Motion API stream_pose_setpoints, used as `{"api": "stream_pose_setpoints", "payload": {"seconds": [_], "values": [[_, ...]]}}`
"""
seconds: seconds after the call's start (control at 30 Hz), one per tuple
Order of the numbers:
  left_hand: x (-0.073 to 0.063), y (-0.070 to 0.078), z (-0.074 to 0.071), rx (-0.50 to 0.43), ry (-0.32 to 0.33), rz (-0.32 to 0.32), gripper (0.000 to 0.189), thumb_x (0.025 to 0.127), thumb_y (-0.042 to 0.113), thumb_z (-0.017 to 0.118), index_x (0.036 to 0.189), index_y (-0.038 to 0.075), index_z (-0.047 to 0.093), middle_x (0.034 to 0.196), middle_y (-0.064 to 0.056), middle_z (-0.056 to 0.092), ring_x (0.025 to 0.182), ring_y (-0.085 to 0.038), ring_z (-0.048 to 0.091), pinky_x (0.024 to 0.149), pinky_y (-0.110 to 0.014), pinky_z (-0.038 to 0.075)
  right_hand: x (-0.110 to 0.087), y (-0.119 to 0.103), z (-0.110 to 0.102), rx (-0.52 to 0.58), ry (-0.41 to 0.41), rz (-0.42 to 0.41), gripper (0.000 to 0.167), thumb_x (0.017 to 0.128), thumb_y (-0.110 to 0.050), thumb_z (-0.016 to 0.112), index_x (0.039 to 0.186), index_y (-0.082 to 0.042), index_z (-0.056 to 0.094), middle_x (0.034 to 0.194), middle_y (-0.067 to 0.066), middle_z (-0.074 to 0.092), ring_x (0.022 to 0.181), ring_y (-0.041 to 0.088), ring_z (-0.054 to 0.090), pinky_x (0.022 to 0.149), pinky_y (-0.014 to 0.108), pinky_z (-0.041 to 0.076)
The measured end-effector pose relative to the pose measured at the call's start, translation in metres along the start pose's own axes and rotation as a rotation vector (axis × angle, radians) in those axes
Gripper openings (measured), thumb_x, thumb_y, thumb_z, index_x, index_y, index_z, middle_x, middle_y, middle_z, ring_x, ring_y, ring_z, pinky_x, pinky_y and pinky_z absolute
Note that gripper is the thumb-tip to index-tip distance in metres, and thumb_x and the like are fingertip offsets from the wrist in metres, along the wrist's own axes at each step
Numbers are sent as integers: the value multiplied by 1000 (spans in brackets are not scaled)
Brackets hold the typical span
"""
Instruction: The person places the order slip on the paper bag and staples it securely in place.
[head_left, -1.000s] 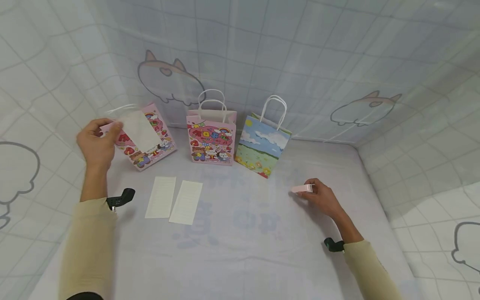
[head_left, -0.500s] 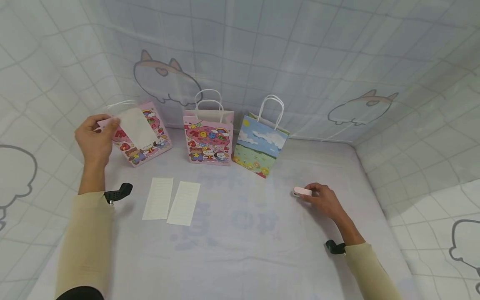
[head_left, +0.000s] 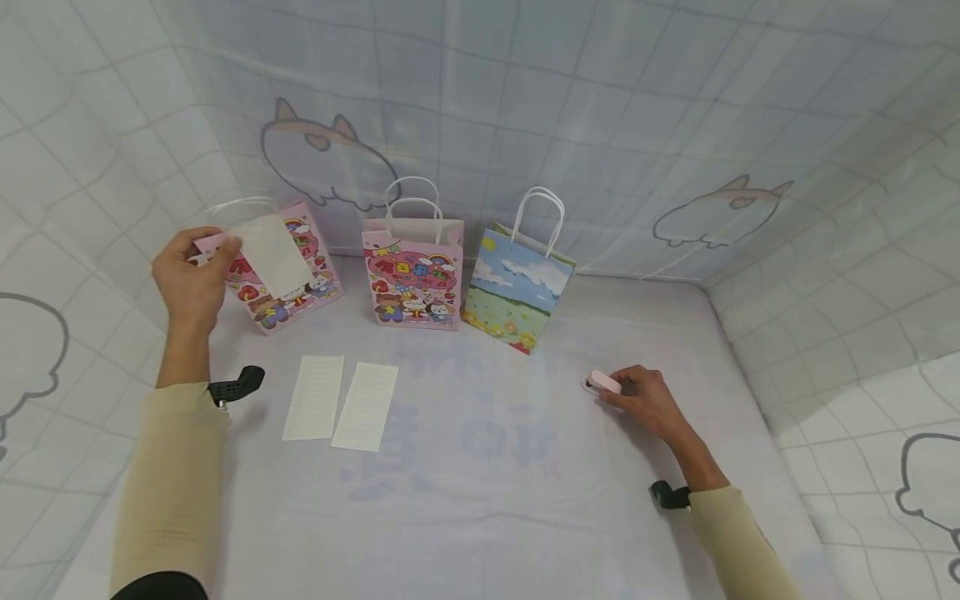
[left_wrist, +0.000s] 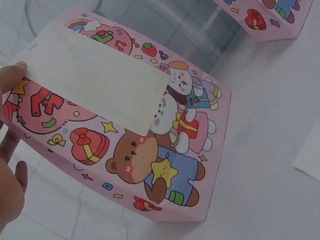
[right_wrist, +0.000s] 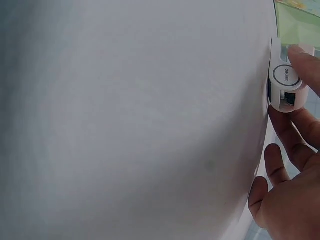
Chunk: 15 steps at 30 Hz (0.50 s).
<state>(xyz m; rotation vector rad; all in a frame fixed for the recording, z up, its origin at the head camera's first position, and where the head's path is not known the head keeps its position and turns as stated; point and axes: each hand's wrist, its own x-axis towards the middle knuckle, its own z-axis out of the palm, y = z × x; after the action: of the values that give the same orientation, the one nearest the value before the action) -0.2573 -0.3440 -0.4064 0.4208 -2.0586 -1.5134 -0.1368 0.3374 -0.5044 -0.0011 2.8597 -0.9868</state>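
Note:
My left hand (head_left: 191, 275) grips the top edge of a pink paper gift bag (head_left: 325, 277) printed with cartoon animals, which leans over at the left. A white paper slip (head_left: 272, 257) lies over the bag's front, its top near my thumb. In the left wrist view a small staple-like mark shows near the slip's upper corner. My right hand (head_left: 647, 402) pinches a small pink and white stapler (head_left: 605, 382) between thumb and fingers, down at the table on the right. In the right wrist view the thumb rests on top of the stapler (right_wrist: 285, 75).
Two lined white slips (head_left: 313, 398) lie side by side, left of the middle. Behind them stand a second pink gift bag (head_left: 413, 283) and a blue-and-green landscape gift bag (head_left: 517, 289), handles up. A patterned curtain (head_left: 480, 108) surrounds the pale table cloth (head_left: 480, 517).
The stapler has turned in my right hand and come down to the table. My left hand and the bag it grips have hardly moved; the head view has shifted slightly.

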Motion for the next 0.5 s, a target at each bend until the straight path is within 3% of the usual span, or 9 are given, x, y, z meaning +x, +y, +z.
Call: {"api": "stream_pose_setpoints", "payload": {"seconds": [0.17,0.3,0.43,0.5], "values": [[2,-7,-1,11,1,32,27,87,27,80,113,21,76,94,18,62,97,-1,49,87,-27,28,1,-3,0,-20,-6,0,49,86,-33,81,119,1,68,121,21,62,117,41,46,96,59,40],[-2,-8,-3,14,-9,38,37,87,28,80,123,26,70,107,18,63,104,0,49,98,-31,25,1,-5,-3,-40,-18,-11,54,86,-39,80,122,-2,67,125,21,61,116,38,46,93,57,41],[-15,4,-9,-1,8,77,52,86,25,80,134,29,60,127,14,59,116,-2,47,100,-28,25,1,-10,-11,-31,-27,-22,69,85,-51,78,137,-9,59,133,18,57,122,38,41,97,64,32],[-25,16,-12,-11,54,134,55,86,24,79,136,27,57,132,11,57,120,-4,46,97,-25,26,2,-14,-16,-16,-22,-36,75,86,-54,76,143,-12,53,137,17,55,127,39,39,99,69,26]]}}
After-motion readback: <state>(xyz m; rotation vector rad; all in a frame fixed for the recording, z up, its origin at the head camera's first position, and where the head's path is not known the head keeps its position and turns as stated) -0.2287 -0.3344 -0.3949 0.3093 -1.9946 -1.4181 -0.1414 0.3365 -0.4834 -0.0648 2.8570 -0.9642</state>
